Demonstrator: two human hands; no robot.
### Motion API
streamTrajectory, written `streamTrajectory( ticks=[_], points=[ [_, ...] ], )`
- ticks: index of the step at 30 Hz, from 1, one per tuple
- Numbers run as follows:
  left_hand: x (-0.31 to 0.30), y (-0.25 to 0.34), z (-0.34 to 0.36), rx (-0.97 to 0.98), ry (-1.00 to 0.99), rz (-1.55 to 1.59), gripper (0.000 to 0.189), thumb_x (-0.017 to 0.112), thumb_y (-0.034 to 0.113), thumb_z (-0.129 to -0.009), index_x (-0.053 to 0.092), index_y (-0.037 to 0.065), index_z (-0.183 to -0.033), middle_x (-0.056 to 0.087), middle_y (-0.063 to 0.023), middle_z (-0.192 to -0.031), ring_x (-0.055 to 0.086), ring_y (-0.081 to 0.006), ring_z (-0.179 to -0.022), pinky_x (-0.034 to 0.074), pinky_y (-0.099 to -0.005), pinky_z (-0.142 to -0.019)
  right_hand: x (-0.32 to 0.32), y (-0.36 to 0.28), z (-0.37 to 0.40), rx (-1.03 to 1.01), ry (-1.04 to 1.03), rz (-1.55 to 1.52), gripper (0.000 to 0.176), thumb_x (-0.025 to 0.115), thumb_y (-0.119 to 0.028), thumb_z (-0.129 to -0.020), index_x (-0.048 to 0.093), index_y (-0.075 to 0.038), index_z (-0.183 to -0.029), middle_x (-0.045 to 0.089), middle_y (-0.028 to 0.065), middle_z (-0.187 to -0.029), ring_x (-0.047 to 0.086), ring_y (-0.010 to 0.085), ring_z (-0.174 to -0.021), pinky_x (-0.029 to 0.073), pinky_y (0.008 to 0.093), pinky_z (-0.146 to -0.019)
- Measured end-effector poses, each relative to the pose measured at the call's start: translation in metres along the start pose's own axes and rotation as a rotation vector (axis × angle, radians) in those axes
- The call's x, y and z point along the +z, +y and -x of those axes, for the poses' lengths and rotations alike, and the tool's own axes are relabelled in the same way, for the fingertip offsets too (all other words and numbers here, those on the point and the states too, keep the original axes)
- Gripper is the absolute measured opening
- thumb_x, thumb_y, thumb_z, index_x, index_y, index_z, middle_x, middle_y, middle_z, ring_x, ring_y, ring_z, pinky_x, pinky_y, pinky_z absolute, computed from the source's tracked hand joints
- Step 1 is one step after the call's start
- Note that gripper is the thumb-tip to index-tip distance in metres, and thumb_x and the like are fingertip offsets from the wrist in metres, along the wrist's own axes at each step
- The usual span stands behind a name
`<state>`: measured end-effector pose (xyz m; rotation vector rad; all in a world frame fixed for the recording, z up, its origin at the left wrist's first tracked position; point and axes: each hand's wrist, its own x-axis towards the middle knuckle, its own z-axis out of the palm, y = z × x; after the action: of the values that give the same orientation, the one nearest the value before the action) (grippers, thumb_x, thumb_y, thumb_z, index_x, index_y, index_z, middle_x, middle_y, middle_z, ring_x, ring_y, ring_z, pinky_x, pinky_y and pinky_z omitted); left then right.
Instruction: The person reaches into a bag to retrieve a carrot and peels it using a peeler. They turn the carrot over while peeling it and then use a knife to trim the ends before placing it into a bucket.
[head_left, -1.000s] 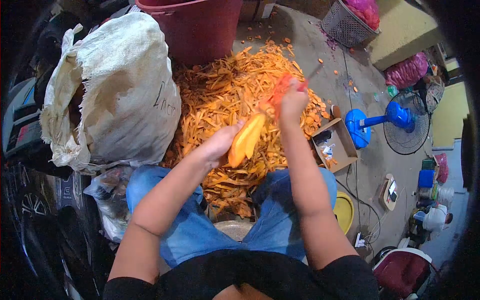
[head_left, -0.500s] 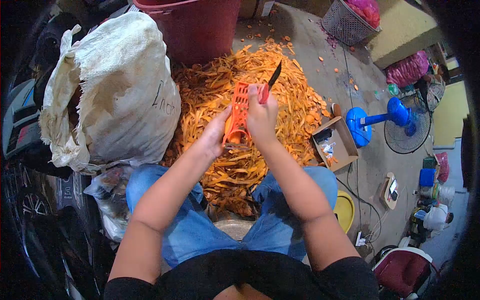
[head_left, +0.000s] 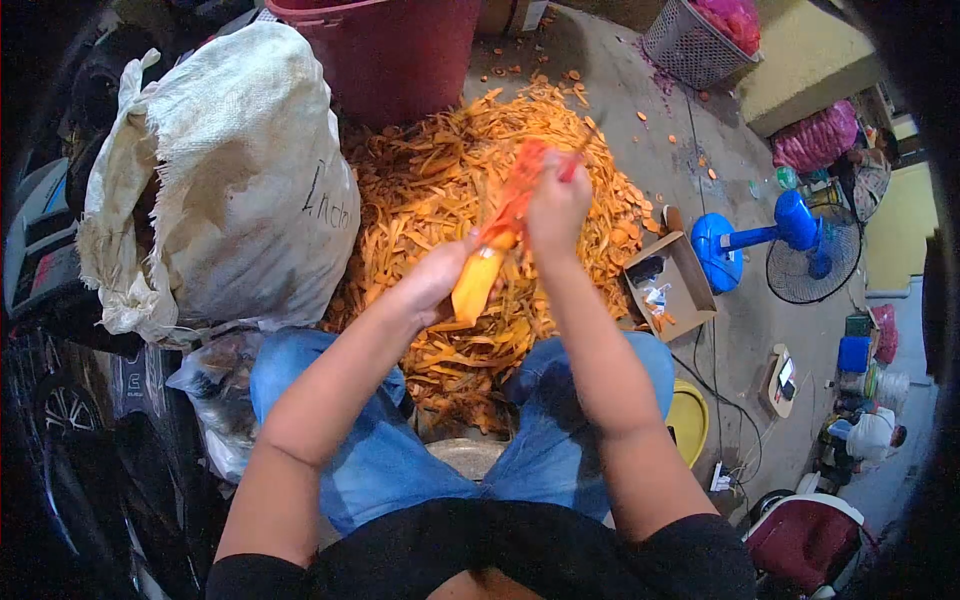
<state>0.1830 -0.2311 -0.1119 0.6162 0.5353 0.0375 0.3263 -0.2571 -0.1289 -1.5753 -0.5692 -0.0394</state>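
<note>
Orange carrot [head_left: 475, 290] rests in the left hand [head_left: 437, 276], fingers curled round it above the heap of peelings [head_left: 455, 355]. The right hand [head_left: 557, 217], arm stretched forward, has its fingers closed on a red peeler [head_left: 518, 190] (blurred) at the carrot's far end. Beyond the heap's left edge, a white sack [head_left: 245, 150] bears handwriting beginning "Ind"; a maroon tub [head_left: 390, 65] stands against the far edge, a blue fan [head_left: 797, 220] off the right.

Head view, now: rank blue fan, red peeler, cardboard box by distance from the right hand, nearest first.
From the right hand:
1. Red peeler: held in it.
2. Cardboard box: on the floor, to the right.
3. Blue fan: farther right, past the box.
</note>
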Motion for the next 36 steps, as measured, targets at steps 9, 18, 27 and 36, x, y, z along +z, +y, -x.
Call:
streamTrajectory(
  ticks=[9, 18, 27, 36],
  points=[
    [-0.001, -0.004, -0.005, 0.004, 0.094, -0.141, 0.031, 0.033, 0.028, -0.083, 0.043, -0.001, -0.089, 0.053, -0.0112, -0.068, 0.053, -0.0154, -0.056, 0.044, -0.0242, -0.053, -0.025, 0.001, -0.029, 0.21, 0.12, 0.0, 0.025, 0.045, -0.019, -0.079, 0.045, 0.0, -0.062, 0.042, 0.0025, -0.05, 0.038, 0.0116, -0.046, 0.032, 0.0274, -0.045],
    [-0.008, 0.01, -0.003, 0.308, 0.243, -0.698, 0.036, 0.056, 0.011, -0.062, 0.046, 0.0, -0.095, 0.053, -0.0097, -0.076, 0.053, -0.0176, -0.07, 0.042, -0.0255, -0.063, -0.022, -0.009, -0.02, 0.155, -0.071, -0.026, 0.026, 0.046, -0.02, -0.078, 0.046, 0.001, -0.062, 0.042, 0.0033, -0.052, 0.036, 0.0096, -0.048, 0.032, 0.0269, -0.047],
    [-0.015, 0.028, -0.003, 0.766, 0.541, -1.253, 0.032, 0.059, 0.014, -0.063, 0.049, 0.001, -0.091, 0.054, -0.0136, -0.083, 0.052, -0.0273, -0.077, 0.041, -0.0305, -0.067, -0.038, -0.031, 0.001, -0.003, -0.958, 0.457, 0.02, 0.047, -0.02, -0.075, 0.047, -0.001, -0.069, 0.048, 0.0149, -0.058, 0.046, 0.0277, -0.055, 0.037, 0.033, -0.053],
    [-0.006, 0.034, 0.008, 0.755, 0.558, -1.261, 0.031, 0.06, 0.005, -0.056, 0.051, 0.003, -0.086, 0.055, -0.0132, -0.077, 0.054, -0.0255, -0.072, 0.042, -0.0292, -0.063, -0.029, -0.013, 0.013, -0.113, -0.964, 0.593, 0.022, 0.048, -0.022, -0.075, 0.046, -0.002, -0.068, 0.05, 0.017, -0.062, 0.048, 0.0333, -0.061, 0.038, 0.0381, -0.054]
  ],
)
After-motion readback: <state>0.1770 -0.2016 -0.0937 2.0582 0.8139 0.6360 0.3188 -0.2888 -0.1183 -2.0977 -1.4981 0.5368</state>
